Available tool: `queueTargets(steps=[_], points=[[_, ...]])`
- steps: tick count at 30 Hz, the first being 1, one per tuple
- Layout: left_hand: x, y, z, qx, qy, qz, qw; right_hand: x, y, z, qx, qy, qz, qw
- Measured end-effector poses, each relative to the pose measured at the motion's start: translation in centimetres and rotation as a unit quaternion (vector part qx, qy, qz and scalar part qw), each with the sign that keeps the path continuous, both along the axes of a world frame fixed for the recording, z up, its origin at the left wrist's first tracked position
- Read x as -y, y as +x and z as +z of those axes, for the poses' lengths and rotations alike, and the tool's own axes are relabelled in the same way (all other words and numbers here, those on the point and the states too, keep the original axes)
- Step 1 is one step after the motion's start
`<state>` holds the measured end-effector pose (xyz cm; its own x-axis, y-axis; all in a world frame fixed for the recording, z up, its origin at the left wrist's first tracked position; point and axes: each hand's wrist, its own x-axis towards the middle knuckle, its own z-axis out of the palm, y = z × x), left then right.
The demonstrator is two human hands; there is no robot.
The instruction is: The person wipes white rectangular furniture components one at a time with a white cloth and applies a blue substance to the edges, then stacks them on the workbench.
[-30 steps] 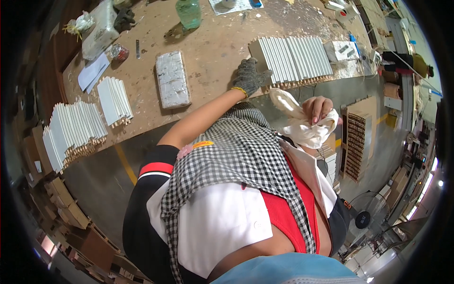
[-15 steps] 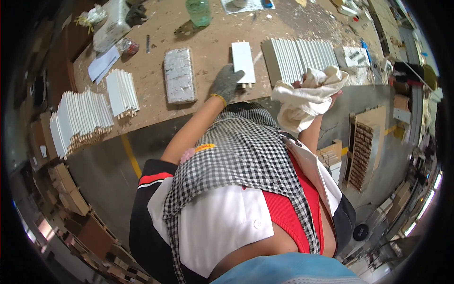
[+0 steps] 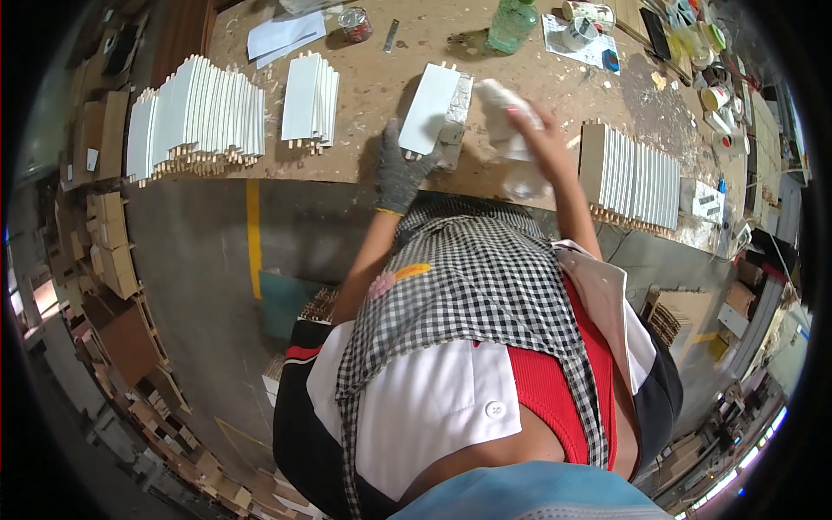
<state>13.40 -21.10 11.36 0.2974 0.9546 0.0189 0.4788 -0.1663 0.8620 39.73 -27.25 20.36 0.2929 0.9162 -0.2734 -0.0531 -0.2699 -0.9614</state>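
My left hand (image 3: pixel 400 172), in a grey knit glove, grips the lower end of a white panel (image 3: pixel 431 111) with small wooden dowels at its ends. The panel is tilted, partly over a white-smeared block (image 3: pixel 456 121) on the workbench; whether they touch I cannot tell. To the right of the block, my bare right hand (image 3: pixel 544 143) is closed on a white cloth (image 3: pixel 503 121), which is blurred by motion. Left of my gloved hand stands a short row of similar panels (image 3: pixel 308 100).
A longer row of white panels (image 3: pixel 204 113) lines the bench (image 3: pixel 364 156) at far left, another row (image 3: pixel 628 178) at right. Behind are a green plastic bottle (image 3: pixel 513 26), a small jar (image 3: pixel 354 24) and papers (image 3: pixel 282 36). Cups and a phone (image 3: pixel 655 35) lie at back right.
My left hand has brought the panel leftward from the bench to the smeared block. My right hand with the cloth has come in from the right. The whole view has shifted.
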Motion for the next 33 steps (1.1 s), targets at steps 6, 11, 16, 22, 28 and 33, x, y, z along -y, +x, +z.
queueTargets(steps=[6, 11, 16, 22, 28, 33], points=[[2.1, 1.1, -1.3, 0.178, -0.126, 0.041, 0.975, -4.9, -7.8, -5.6, 0.492, 0.262, 0.305, 0.772], [1.8, 1.8, 1.3, 0.081, -0.055, 0.065, 0.993, -9.3, -5.7, -7.0, 0.600, 0.168, 0.161, 0.765], [1.2, 2.3, 1.8, 0.094, -0.071, 0.057, 0.991, -4.9, -5.0, -7.3, 0.488, 0.285, 0.255, 0.785], [1.7, 1.7, 2.2, 0.162, -0.043, 0.129, 0.977, -14.0, 4.1, -8.0, 0.384, -0.056, -0.018, 0.921], [0.7, 2.3, 2.7, 0.202, -0.034, 0.154, 0.967, -9.2, 2.2, -2.7, 0.108, 0.072, -0.140, 0.982], [0.6, 0.3, -3.9, 0.197, -0.050, 0.087, 0.975, -3.4, -10.3, -0.7, 0.476, 0.316, 0.255, 0.780]])
